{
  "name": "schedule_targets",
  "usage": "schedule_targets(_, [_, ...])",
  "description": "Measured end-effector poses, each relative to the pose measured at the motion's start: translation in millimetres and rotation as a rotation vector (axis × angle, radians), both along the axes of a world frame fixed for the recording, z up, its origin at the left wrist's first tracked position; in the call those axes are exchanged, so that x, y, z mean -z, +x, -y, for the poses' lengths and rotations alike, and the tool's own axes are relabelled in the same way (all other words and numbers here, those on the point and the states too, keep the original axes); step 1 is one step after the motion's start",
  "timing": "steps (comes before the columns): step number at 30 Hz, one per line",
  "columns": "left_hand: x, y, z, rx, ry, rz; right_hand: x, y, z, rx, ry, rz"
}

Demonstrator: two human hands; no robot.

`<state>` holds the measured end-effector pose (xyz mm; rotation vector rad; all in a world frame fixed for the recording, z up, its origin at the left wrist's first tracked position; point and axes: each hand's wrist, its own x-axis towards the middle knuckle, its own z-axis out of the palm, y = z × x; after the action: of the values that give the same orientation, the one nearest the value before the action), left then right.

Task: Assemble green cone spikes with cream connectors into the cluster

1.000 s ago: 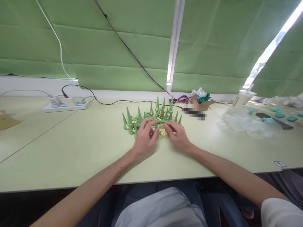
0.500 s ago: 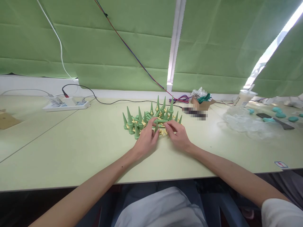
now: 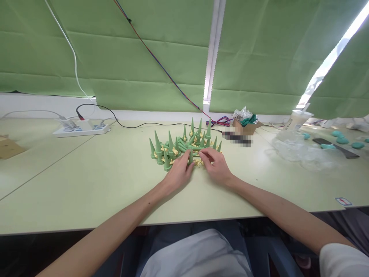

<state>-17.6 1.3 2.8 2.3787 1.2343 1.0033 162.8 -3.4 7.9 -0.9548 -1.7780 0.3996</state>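
Observation:
Green cones (image 3: 170, 143), several of them upright and some lying down, form a cluster on the pale table. Small yellow pieces (image 3: 198, 162) sit on and among them, a few lying between my hands. My left hand (image 3: 181, 168) is closed around a small green cone (image 3: 190, 157) at the cluster's front edge. Just to the right, my right hand (image 3: 213, 161) pinches something too small to make out, its fingertips close to the cone's tip.
A white power strip (image 3: 82, 130) with plugs lies at the back left, near brown cardboard (image 3: 10, 148). Behind the cluster are coiled wires (image 3: 220, 120) and an open box (image 3: 245, 125). A cup (image 3: 296, 120), clear plastic and teal pieces (image 3: 342, 140) are on the right.
My left hand's raised index finger has come down and closed on the small green cone. My right hand has shifted very slightly left, its fingers still pinched.

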Motion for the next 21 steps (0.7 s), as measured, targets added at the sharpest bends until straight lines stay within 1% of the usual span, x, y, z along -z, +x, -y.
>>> schedule_targets(5, [2.8, -0.8, -1.5, 0.022, 0.008, 0.034, 0.2, -0.4, -0.6, 0.003, -0.035, 0.015])
schedule_targets(10, [-1.8, 0.5, 1.0, 0.011, -0.061, 0.107, -1.5, -0.4, 0.3, 0.017, -0.078, 0.010])
schedule_targets(13, [-4.6, 1.7, 2.3, 0.029, -0.106, 0.186, -3.1, 0.2, 0.3, 0.044, -0.072, 0.005])
schedule_targets(16, [-5.2, 2.5, 2.6, 0.038, -0.114, 0.256, -3.3, 1.2, -1.0, 0.074, -0.049, 0.032])
schedule_targets(21, [-5.9, 3.2, 3.1, 0.029, -0.110, 0.294, -1.1, 2.2, -3.6, 0.086, -0.035, 0.067])
